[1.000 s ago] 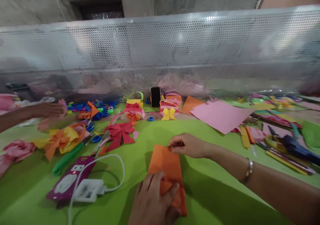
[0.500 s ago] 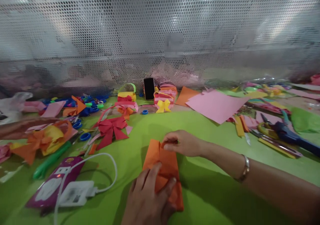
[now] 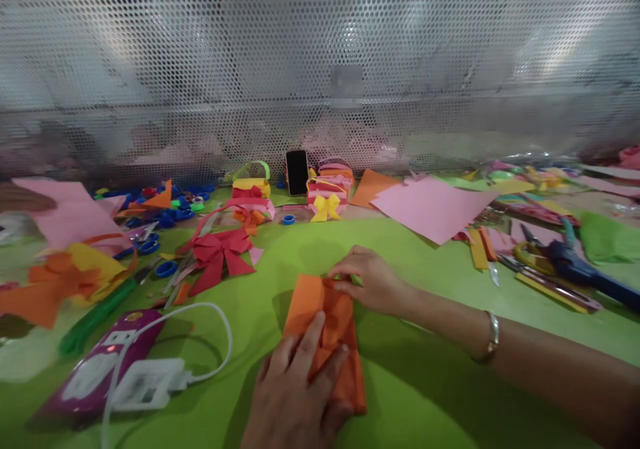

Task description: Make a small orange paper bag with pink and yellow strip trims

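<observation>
A folded sheet of orange paper (image 3: 306,302) lies on the green tabletop in front of me, its long side running away from me. My left hand (image 3: 300,376) rests flat on its near left part, fingers spread and pressing it down. At the far right corner of the paper, my right hand (image 3: 367,281) pinches the top edge between thumb and fingers. A silver bracelet circles my right wrist. The near right part of the paper shows below my left thumb.
A purple power strip (image 3: 100,362) with a white charger (image 3: 150,384) and looping cable sits left. Paper bows (image 3: 223,252), small paper bags (image 3: 327,196) and a phone (image 3: 297,172) stand behind. Right lie pink sheets (image 3: 433,202), cutters and a glue gun (image 3: 590,272). Another person's hand (image 3: 25,198) is far left.
My right hand has shifted slightly along the paper's far edge, its pinch drawn lower over the right corner. At far left, the other person's hand has moved up, beside a pink sheet now raised.
</observation>
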Demonstrator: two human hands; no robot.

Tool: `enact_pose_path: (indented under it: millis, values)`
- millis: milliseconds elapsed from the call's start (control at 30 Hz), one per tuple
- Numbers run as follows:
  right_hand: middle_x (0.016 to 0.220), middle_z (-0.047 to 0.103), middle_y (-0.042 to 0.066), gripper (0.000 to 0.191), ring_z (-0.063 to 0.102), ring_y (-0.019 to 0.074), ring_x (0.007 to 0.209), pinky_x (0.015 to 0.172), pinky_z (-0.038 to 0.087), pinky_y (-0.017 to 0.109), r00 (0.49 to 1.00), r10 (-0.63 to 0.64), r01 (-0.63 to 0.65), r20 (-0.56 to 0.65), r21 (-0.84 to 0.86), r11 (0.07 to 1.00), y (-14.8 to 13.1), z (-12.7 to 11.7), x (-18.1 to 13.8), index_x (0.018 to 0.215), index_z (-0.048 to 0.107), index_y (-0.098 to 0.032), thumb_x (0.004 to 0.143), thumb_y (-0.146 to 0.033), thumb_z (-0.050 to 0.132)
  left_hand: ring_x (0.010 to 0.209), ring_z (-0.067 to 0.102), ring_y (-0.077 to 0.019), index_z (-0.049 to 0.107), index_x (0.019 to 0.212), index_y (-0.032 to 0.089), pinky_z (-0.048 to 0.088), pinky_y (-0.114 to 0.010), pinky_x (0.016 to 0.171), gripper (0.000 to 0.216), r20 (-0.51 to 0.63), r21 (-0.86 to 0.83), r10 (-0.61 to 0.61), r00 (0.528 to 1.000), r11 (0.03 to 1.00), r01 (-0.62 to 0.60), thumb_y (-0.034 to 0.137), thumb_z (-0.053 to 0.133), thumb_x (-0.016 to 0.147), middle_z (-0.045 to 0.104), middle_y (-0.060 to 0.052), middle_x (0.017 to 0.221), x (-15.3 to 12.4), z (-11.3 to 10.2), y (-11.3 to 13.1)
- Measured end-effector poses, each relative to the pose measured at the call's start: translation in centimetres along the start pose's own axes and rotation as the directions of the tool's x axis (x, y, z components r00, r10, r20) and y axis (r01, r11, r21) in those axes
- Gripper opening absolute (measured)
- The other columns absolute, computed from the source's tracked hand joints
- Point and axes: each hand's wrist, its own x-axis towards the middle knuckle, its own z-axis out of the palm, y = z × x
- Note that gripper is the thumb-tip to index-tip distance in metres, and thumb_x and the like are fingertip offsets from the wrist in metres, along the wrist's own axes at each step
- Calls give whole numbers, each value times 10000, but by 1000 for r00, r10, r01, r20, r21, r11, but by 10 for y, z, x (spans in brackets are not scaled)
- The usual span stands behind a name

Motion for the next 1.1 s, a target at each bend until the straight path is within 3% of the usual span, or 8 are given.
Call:
enact_pose_path:
  millis: [233,400,533,700,800,867,933,1100]
  values:
    - [782,679,23,115,532,170,786,705,361,282,989,-12,51,146,-267,962,-1,14,8,908,644,-186,828,-251,593,948,551,-224,539,1216,298,506,-322,661,427,56,22,36,998,999,-37,438,511,813,571,-26,1262,3,-3,1]
    - [859,629,88,127,476,227,888,724,344,339,990,-38,87,137,-378,922,-9,17,3,868,610,-156,880,-175,485,943,552,-231,544,1210,306,500,-333,675,427,72,10,8,997,1000,-9,459,504,813,605,-35,1215,4,-6,2]
    - [825,598,83,142,458,223,867,687,350,327,976,-146,207,159,-502,840,-15,12,-4,815,594,-158,889,-162,472,991,528,-240,527,1211,365,489,-353,732,413,74,-60,-73,995,995,78,453,520,808,600,-10,1219,0,-1,4]
    - [735,605,45,246,492,164,722,654,400,286,932,-278,336,232,-265,904,-27,6,-26,716,610,-168,899,-198,448,993,501,-265,555,1181,375,463,-377,732,410,41,-99,-153,987,983,156,462,557,780,583,-10,1233,-3,9,10]
    - [954,668,69,280,563,168,904,799,437,304,927,-305,339,217,-145,929,-24,2,-45,885,659,-175,927,-288,406,984,494,-259,531,1206,382,452,-366,728,440,25,-104,-146,989,983,148,474,555,776,544,7,1286,-2,11,11]
    - [1201,606,64,324,502,176,1135,983,356,356,926,-300,340,227,-164,926,-17,0,-56,1117,610,-194,933,-346,391,983,491,-252,564,1167,378,449,-359,728,398,27,-113,-142,990,983,144,495,526,788,559,18,1269,0,9,8]
    - [1327,510,42,386,420,171,1242,1083,234,400,926,-261,324,272,-218,921,-9,-1,-64,1272,499,-210,936,-359,382,972,498,-239,584,1145,360,450,-338,709,384,37,-123,-99,994,987,103,500,515,794,583,12,1240,1,5,5]
    - [1339,485,29,405,347,244,1294,1088,105,569,960,-91,181,264,-341,922,5,-3,-60,1290,477,-244,920,-387,395,935,527,-204,587,1149,342,448,-313,695,371,19,-143,-71,997,987,73,475,509,811,598,1,1224,5,-4,2]
